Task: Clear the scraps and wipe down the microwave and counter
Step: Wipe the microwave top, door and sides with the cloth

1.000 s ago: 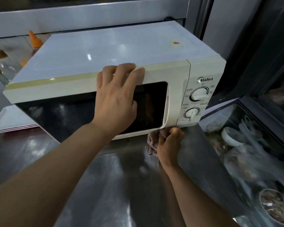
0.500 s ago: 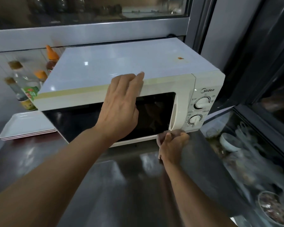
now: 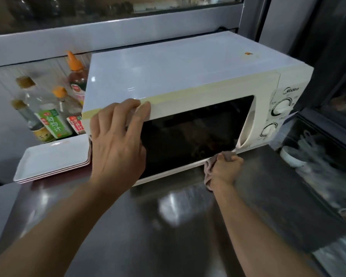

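Steel counter [image 3: 168, 236], blurred by glare. White microwave [image 3: 178, 76] on its far half, door closed, interior too dark to read; small orange spot on top, far right. Stacked white trays [image 3: 52, 156] left, contents not visible. Sauce bottles [image 3: 48, 116] behind, partly hidden. Left hand [image 3: 118, 144] flat on door, fingers hooked over top edge. Right hand [image 3: 224, 168] clenched on cloth [image 3: 208, 172] at door's lower right corner.

Single head view, wide-angle, looking forward and down from above. Close range: cream boxy microwave [image 3: 188, 100] fills upper frame, shiny dark steel worktop [image 3: 148, 226] below, both forearms entering from bottom edge.
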The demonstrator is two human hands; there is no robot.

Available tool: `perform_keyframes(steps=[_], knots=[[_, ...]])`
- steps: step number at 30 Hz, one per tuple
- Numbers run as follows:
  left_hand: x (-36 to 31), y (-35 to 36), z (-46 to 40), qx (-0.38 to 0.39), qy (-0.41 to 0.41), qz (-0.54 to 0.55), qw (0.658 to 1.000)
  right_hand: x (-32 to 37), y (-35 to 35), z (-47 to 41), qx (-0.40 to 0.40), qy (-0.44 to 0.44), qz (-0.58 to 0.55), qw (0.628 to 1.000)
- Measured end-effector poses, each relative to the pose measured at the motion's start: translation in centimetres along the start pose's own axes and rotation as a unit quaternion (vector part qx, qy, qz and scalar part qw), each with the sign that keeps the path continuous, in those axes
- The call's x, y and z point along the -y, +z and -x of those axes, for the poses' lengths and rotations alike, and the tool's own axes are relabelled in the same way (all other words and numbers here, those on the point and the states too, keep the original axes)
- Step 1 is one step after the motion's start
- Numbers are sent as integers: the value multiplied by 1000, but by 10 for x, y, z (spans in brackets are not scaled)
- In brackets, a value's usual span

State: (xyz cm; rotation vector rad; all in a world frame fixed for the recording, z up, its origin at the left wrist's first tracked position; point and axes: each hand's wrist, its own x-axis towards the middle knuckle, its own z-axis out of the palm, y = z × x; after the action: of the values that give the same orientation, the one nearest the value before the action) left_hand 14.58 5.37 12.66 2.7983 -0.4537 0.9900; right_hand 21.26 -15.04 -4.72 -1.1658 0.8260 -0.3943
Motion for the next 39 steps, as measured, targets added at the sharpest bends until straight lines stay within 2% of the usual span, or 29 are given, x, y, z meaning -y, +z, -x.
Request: perform_keyframes(steps=[4,7,12,14,22,24,27,34,39], knots=[[3,2,1,-6,6,3,1000,-34,22,39,-16,-74,60,995],[7,4,2,-15,10,7,1000,-30,18,25,-37,-86,118,989],[7,10,2,-43,2,17,999,12,-11,-14,-97,-90,78,988],[7,11,1,-45,4,18,999,20,-15,-12,-118,-109,28,987],[12,0,5,-19,29,62,997,-37,36,82,1,-88,78,993],[15,-4,6,-9,47,74,996,-42,32,87,-3,-119,132,984],[20,-9,8,0,65,64,996,-25,17,66,3,-114,123,986],[43,-8,17,-38,-25,18,999,13,-10,8,-14,-46,41,998],[49,-2,17,-51,-28,39,998,6,-9,-3,-74,-70,63,993]])
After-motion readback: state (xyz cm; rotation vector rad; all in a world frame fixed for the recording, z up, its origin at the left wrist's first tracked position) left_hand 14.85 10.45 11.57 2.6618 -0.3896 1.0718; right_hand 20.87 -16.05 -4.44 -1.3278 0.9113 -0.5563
